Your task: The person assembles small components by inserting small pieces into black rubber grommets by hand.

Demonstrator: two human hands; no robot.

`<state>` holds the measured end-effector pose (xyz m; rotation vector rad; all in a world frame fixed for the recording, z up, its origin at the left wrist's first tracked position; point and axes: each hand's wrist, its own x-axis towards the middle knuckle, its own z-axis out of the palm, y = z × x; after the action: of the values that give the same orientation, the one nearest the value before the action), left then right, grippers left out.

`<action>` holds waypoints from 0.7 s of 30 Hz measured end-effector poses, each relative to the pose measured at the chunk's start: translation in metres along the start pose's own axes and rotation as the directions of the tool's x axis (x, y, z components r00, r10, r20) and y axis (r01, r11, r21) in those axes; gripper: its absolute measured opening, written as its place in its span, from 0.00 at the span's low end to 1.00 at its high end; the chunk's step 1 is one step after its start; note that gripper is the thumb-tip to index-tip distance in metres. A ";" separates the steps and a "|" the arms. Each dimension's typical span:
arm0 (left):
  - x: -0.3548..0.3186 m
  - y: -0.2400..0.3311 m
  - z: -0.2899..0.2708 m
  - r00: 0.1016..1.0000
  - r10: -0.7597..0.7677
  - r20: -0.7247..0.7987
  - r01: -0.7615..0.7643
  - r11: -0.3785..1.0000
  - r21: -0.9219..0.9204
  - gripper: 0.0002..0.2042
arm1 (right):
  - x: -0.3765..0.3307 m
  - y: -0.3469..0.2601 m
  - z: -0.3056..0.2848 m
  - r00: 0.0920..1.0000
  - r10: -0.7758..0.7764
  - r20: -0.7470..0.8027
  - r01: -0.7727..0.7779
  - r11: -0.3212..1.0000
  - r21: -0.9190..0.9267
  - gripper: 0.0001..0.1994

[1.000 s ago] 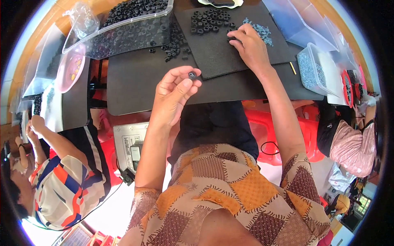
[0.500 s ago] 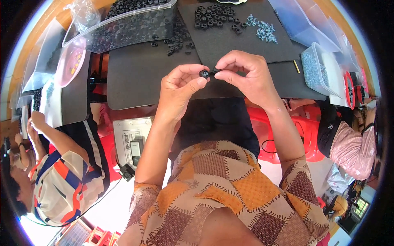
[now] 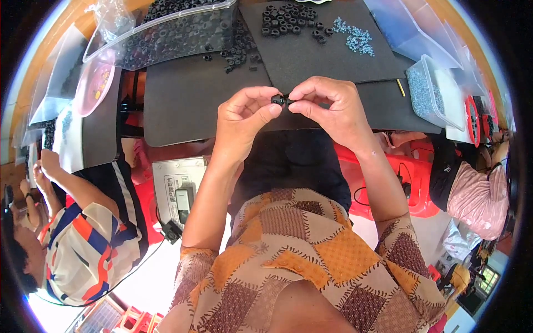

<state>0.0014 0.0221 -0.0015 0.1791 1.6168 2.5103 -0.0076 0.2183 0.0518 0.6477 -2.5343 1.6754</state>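
Observation:
Between the thumb and fingers of my left hand (image 3: 242, 117) is a small round black part (image 3: 277, 100), held just above the table's near edge. My right hand (image 3: 332, 111) pinches a second small black piece (image 3: 288, 101) against its right side. The two pieces appear to touch; the fingertips cover much of both. Farther off, black ring-shaped parts (image 3: 288, 21) lie in a cluster on a dark board (image 3: 311, 61). To their right is a pile of small bluish clear pieces (image 3: 360, 42).
A clear bin (image 3: 166, 53) heaped with black parts stands back left, loose ones (image 3: 239, 53) spilling beside it. At right are a tub (image 3: 427, 94) of bluish pieces and a thin yellow stick (image 3: 401, 87). Another person (image 3: 89, 238) sits at left, one more (image 3: 477, 191) at right.
My right hand has come slightly lower, bringing its piece against the one in my left hand. The left piece has turned, so its ringed opening no longer faces up toward me.

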 end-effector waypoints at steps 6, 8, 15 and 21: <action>-0.002 0.003 0.003 0.995 0.099 0.018 -0.101 0.988 0.119 0.12 | -0.003 0.008 0.007 0.999 0.012 -0.037 -0.009 0.998 0.055 0.06; -0.001 0.003 0.004 0.994 0.111 0.022 -0.113 0.984 0.138 0.11 | -0.005 0.011 0.009 0.997 -0.016 -0.072 0.021 0.998 0.067 0.05; -0.002 0.007 0.009 0.998 0.069 -0.002 -0.067 0.981 0.180 0.09 | -0.015 0.031 0.024 0.987 -0.004 -0.162 0.036 0.981 0.192 0.05; -0.006 -0.003 0.004 0.993 0.115 0.027 -0.118 0.948 0.297 0.09 | -0.020 0.040 0.034 0.980 -0.011 -0.199 0.039 0.990 0.137 0.05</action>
<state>0.0084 0.0257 -0.0023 0.3295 2.0316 2.3246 0.0025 0.2079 -0.0026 0.4903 -2.2801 1.8221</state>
